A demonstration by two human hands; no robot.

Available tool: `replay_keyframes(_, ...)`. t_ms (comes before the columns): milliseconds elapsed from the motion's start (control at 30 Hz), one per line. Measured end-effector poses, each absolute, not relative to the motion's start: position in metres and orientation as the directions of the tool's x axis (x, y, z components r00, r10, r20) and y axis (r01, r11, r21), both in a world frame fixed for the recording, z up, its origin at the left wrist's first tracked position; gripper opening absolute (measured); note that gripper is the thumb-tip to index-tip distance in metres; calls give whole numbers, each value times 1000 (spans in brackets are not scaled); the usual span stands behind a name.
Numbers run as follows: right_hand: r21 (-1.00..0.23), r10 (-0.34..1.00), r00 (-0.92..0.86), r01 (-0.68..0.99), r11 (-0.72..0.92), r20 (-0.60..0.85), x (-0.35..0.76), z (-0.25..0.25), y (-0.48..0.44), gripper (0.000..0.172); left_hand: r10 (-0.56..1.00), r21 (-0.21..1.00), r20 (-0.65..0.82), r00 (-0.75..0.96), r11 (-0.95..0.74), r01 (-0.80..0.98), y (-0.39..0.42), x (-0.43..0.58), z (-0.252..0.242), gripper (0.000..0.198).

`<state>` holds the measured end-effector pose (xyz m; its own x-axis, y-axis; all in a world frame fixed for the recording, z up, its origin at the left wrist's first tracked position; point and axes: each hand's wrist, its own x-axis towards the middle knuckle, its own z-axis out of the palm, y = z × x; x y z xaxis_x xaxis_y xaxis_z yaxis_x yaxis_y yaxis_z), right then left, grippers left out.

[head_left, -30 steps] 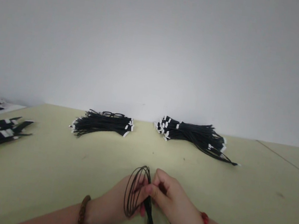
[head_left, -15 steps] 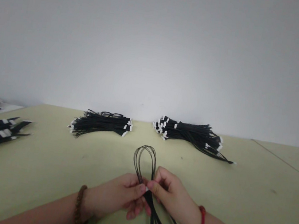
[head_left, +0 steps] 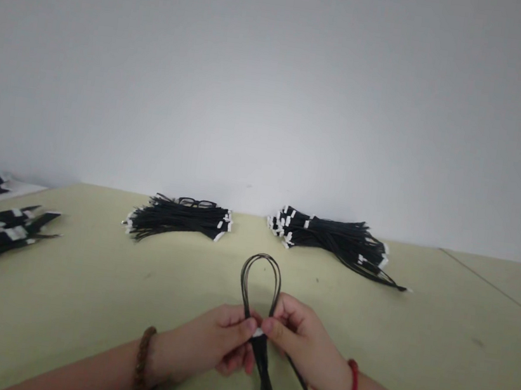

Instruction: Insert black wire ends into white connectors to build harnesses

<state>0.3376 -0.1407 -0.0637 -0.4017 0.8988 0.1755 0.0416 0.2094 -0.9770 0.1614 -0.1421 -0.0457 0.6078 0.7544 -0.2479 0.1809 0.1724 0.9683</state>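
A looped bundle of thin black wires (head_left: 262,275), white-tipped, pinched between both hands.

Need points for hands? Let me give the final.

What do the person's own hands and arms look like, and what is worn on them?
Both hands are bare, without gloves, and no sleeves show on the forearms. The left hand has a brown beaded bracelet at the wrist; the right hand has a red bracelet.

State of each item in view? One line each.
Left hand: pinching wires, beaded bracelet on wrist.
Right hand: pinching wires, red bracelet on wrist.
Black wire bunch: looped upward, white end held between hands, tails hanging.
Left wire bundle: lying on table.
Eyeglasses: at that bundle's far edge.
Right wire bundle: lying on table.
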Motion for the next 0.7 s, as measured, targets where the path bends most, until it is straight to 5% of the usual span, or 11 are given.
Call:
replay_keyframes(233,-978,904,-380,-13,207,196,340,-58,-140,49,773,968,-246,584,224,111,-142,160,-43,56)
replay_keyframes(433,-975,894,-393,-25,223,214,340,-63,-139,49,677,851,-450,582,523,49,-139,165,-34,62)
replay_keyframes(700,-966,870,-446,47,255,208,338,-65,-142,44,706,934,-332,625,338,115,-141,160,-38,41)
